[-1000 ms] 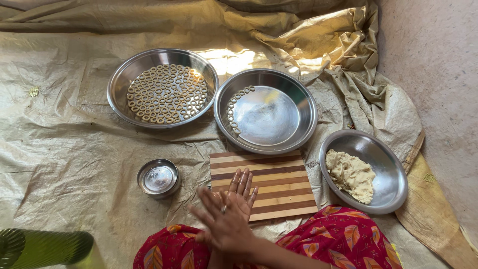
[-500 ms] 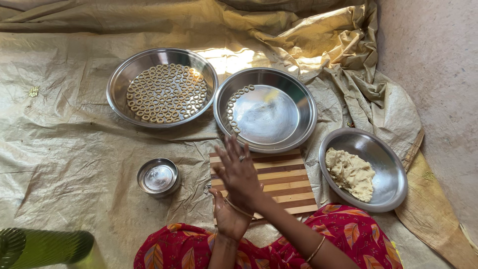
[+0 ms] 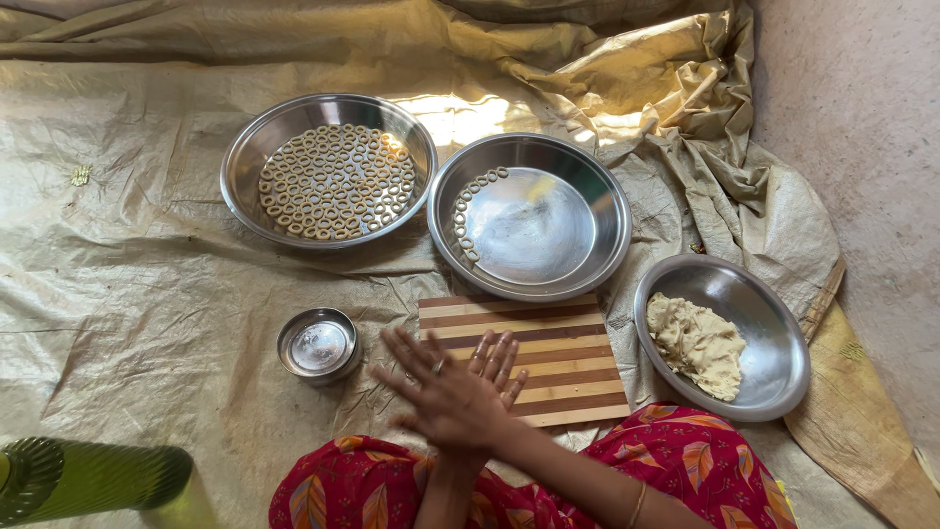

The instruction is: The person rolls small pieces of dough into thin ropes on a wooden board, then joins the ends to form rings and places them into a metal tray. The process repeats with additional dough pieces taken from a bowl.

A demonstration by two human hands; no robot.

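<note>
Hands pressed palm to palm, right hand (image 3: 446, 392) over left hand (image 3: 494, 364), above striped board (image 3: 548, 343) | maybe dough rolled between, hidden | dough (image 3: 697, 343) in bowl (image 3: 774, 323) soft, sticky, pinch off small bits

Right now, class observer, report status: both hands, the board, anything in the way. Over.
Right hand laid flat across left hand, palms pressed, fingers spread, above striped wooden board. What's between palms: hidden. Board bare. Small steel bowl beside it, untouched.
</note>
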